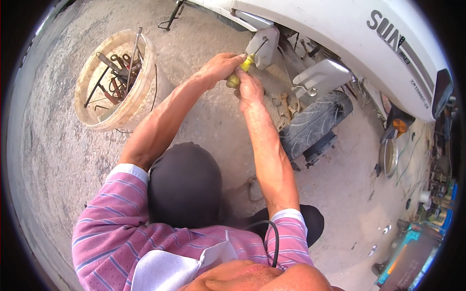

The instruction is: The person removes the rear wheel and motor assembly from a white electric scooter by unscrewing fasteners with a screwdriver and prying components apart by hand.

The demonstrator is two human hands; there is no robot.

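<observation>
A screwdriver with a yellow handle (pixel 247 63) is held in front of me, its thin dark shaft slanting up and to the right. The tip meets a silver-grey panel (pixel 258 57) under the white vehicle body (pixel 335 24); what it touches there is too small to tell. From the left, my left hand (pixel 223 67) closes on the handle near the shaft. My right hand (pixel 250 90) is closed on the handle's right side, lower down. The rounded rear end of the handle sticks out between both hands.
A white bucket (pixel 158 80) with several hand tools stands at the left. Right of my hands lie wrenches (pixel 285 104) and a black tyre (pixel 318 121) beside another silver-grey panel (pixel 320 77). At the far right are a round pan (pixel 389 157) and a teal-edged machine (pixel 410 257).
</observation>
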